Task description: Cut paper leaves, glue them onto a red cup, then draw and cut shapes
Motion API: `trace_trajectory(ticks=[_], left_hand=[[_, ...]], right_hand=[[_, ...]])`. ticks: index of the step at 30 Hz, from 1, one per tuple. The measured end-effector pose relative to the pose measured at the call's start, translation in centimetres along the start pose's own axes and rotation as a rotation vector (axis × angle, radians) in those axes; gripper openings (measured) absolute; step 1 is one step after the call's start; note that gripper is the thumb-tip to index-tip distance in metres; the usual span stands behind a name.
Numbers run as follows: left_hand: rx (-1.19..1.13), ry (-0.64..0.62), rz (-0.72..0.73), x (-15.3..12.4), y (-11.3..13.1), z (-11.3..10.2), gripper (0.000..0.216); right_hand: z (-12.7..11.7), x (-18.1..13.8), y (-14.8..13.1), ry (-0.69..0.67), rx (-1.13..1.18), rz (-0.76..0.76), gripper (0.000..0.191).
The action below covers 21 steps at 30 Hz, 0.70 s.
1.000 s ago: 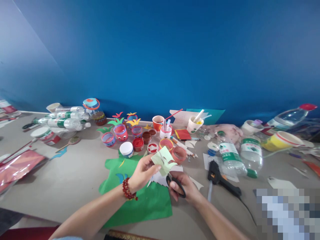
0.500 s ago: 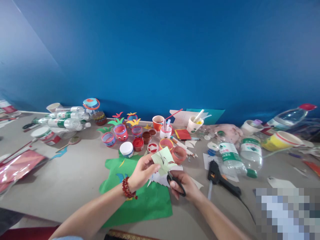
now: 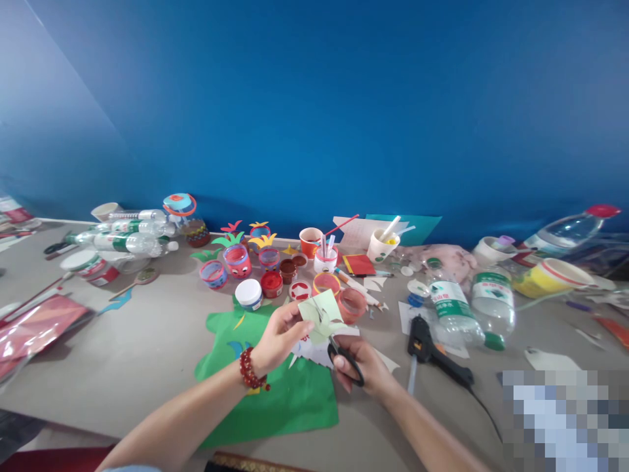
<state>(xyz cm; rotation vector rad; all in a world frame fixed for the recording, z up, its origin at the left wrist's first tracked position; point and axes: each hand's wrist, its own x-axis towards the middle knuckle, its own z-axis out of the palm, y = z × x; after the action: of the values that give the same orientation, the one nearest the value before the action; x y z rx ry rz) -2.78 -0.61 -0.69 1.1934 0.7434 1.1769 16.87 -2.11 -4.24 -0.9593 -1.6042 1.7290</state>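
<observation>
My left hand [image 3: 281, 335], with a beaded bracelet [image 3: 251, 368] at the wrist, pinches a pale green piece of paper [image 3: 322, 308]. Dark lines mark the paper, and a cut strip of it sticks out to the right. In my right hand [image 3: 361, 364] are black-handled scissors [image 3: 345, 364], their blades at the paper's lower edge. How far the blades are parted cannot be made out. Beneath both hands lie a green sheet [image 3: 295, 410] with a ragged outline and a white paper piece [image 3: 314, 353] with red marks.
Small painted cups [image 3: 238, 261] with paper leaves stand behind my hands, near paint jars [image 3: 272, 284]. To the right lie a black glue gun [image 3: 432, 351] with a cord and clear plastic bottles [image 3: 455, 305]. More bottles [image 3: 130, 242] are stacked at the left.
Hardly anything differs. The scissors and my right hand have shifted very slightly left, and the paper has tilted a touch.
</observation>
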Motion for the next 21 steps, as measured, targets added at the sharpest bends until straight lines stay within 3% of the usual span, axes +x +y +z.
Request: trace_trajectory(ticks=[21], left_hand=[[-0.029, 0.001, 0.007, 0.06, 0.53, 0.26, 0.025]], right_hand=[[0.04, -0.04, 0.18, -0.008, -0.03, -0.035, 0.06]])
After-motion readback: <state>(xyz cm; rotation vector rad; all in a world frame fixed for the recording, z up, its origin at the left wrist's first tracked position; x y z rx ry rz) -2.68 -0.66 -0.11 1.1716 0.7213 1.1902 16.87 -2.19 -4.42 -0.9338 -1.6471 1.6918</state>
